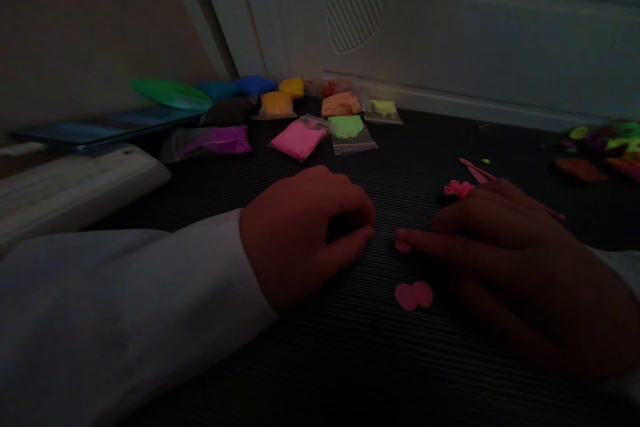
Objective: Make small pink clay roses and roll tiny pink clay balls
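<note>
My left hand (310,233) is held above the dark surface, thumb and index fingertips pinched together; a tiny pink spot shows there, too small to name. My right hand (530,273) has its fingers stretched out, the index fingertip resting on a small flat pink clay disc (403,247). Below that fingertip, two thin pink clay discs (414,295) lie side by side with their edges overlapping. Just beyond my right hand sits a ruffled pink clay piece (458,189). Pink modelling tools (477,172) lie behind that hand, partly hidden by it.
Bags of coloured clay stand at the back, among them a pink bag (300,139), a light green bag (349,130) and a purple bag (215,140). A white power strip or similar long object (85,180) and a tablet (100,127) are at left. Multicoloured clay (623,140) lies far right.
</note>
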A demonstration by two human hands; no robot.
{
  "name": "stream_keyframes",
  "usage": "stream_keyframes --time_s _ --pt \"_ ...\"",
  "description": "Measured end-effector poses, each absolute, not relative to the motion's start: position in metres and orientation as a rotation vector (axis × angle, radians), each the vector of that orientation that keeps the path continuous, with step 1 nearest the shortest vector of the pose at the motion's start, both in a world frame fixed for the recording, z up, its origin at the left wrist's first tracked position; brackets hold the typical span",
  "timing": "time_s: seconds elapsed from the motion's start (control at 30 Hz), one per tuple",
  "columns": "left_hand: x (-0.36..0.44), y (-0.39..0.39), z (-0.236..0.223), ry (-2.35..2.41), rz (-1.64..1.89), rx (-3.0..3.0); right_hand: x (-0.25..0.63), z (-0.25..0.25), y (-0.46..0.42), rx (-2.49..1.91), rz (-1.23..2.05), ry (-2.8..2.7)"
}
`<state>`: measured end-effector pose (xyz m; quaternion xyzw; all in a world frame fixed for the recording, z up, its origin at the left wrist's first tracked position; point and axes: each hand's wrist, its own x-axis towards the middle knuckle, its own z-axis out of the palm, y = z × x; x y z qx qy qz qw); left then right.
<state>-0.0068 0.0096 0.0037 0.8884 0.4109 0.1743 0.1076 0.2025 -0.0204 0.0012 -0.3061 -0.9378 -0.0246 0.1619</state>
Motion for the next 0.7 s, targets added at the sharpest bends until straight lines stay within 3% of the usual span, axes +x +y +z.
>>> stream_keyframes --time_s 0.7 --pt "-0.0073 0.0093 0.0046 1.204 0.505 2.624 0.2015 0.0007 -0.0207 -0.980 -0.028 -2.658"
